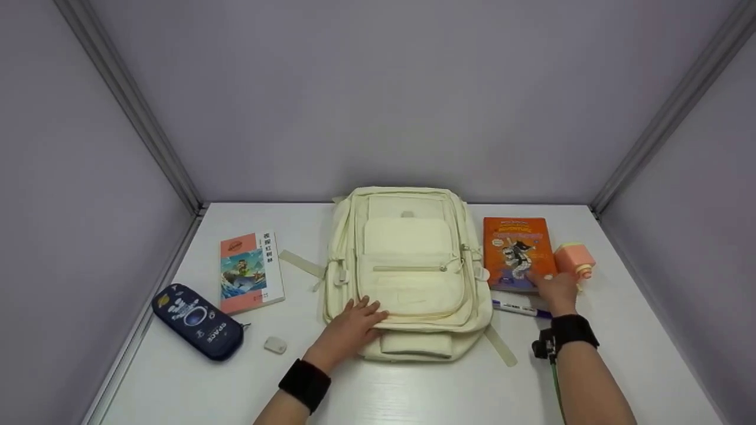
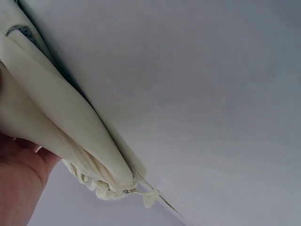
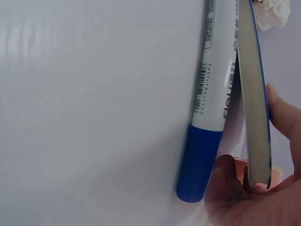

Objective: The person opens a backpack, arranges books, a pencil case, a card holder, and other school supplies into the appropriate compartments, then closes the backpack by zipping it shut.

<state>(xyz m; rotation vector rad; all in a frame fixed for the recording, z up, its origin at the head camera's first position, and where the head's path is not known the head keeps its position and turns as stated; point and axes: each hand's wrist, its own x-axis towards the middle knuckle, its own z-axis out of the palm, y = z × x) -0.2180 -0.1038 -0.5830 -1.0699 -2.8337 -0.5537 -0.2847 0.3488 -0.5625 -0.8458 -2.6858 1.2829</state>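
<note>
One bare left hand (image 1: 352, 326), fingers spread, rests on the lower front of the cream fabric backpack (image 1: 407, 239); the right hand (image 1: 558, 290) pinches the near right corner of the orange rectangular book (image 1: 515, 251), just right of the backpack on the white bench (image 1: 401, 392); a white, blue-capped marker (image 1: 515, 307) lies beside the book's near edge.

Room at the frame's lower centre; mid-frame the backpack (image 1: 407, 236) bars passage, centre-right the orange book (image 1: 518, 239) and marker (image 1: 518, 309)
</note>
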